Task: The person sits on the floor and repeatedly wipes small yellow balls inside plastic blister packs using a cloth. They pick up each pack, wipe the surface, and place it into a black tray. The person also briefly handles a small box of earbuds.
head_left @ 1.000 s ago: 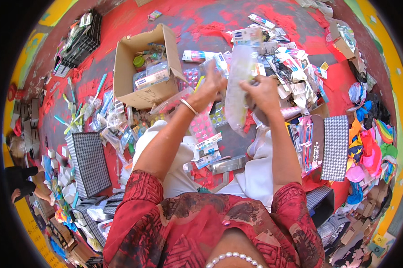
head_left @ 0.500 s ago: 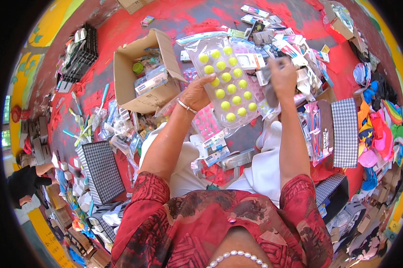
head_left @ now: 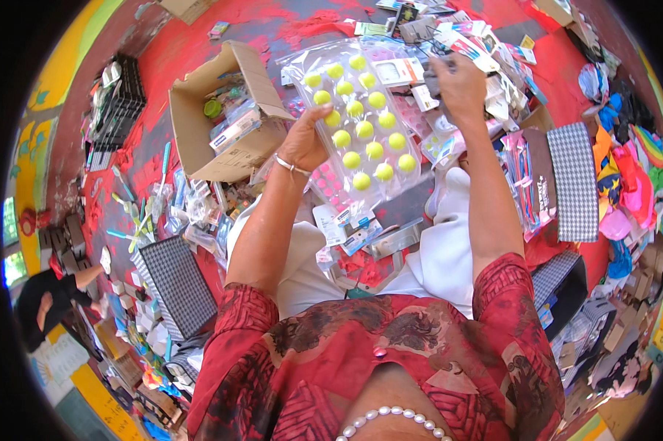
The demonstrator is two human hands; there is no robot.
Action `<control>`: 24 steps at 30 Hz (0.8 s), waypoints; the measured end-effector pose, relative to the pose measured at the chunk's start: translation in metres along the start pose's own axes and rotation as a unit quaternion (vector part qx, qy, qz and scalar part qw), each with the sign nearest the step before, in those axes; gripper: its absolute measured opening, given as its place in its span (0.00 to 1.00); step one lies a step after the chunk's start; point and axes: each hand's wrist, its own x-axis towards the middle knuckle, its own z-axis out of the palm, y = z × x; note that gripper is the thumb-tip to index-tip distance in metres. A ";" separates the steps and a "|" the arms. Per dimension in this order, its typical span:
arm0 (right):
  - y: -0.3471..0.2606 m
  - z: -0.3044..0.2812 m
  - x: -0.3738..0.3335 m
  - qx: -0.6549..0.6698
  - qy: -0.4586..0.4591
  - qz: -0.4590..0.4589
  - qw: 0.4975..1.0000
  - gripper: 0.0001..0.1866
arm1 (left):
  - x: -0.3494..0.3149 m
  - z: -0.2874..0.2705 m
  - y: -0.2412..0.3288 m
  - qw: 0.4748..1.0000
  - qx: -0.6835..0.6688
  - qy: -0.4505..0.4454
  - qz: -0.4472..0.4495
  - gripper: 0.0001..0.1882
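Observation:
My left hand (head_left: pixel 307 138) grips the left edge of a clear plastic blister pack (head_left: pixel 372 165), its thumb on the front. Rows of round yellow-green balls (head_left: pixel 364 130) fill the pack, which is held up over my lap. Farther right, my right hand (head_left: pixel 462 84) is closed with fingers bent, above a pile of packets. A small dark grey thing (head_left: pixel 432 79) shows at its fingertips; its kind is unclear. Beneath the pack, a sheet of pink round pieces (head_left: pixel 328 184) is partly hidden. A white card packet with an orange-edged window (head_left: pixel 398 72) lies just beyond the pack.
An open cardboard box (head_left: pixel 225 158) of packaged goods stands at left. Loose packets (head_left: pixel 485 55) spread at the far right. Houndstooth boxes (head_left: pixel 175 287) sit on both sides, and colourful cloth items (head_left: pixel 632 184) heap at the right rim. Another person in black (head_left: pixel 45 301) is at far left.
My right hand has moved up and slightly left, with the dark grey thing at its fingers. The pack in my left hand has shifted slightly left and up in view.

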 end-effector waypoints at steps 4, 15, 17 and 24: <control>-0.035 0.013 -0.026 0.283 -0.053 -0.072 0.955 0.15 | 0.009 -0.008 0.005 0.996 0.015 -0.034 0.076 0.23; -0.003 -0.011 -0.046 -0.045 -0.191 -0.087 0.977 0.23 | -0.006 -0.013 0.039 0.985 -0.075 0.030 0.152 0.22; 0.000 -0.019 -0.030 0.138 -0.145 0.075 0.977 0.25 | -0.011 -0.003 0.038 0.988 0.010 -0.080 0.133 0.25; -0.030 -0.007 -0.047 0.293 -0.327 -0.006 0.899 0.30 | -0.023 -0.006 0.025 0.952 0.247 -0.170 0.064 0.29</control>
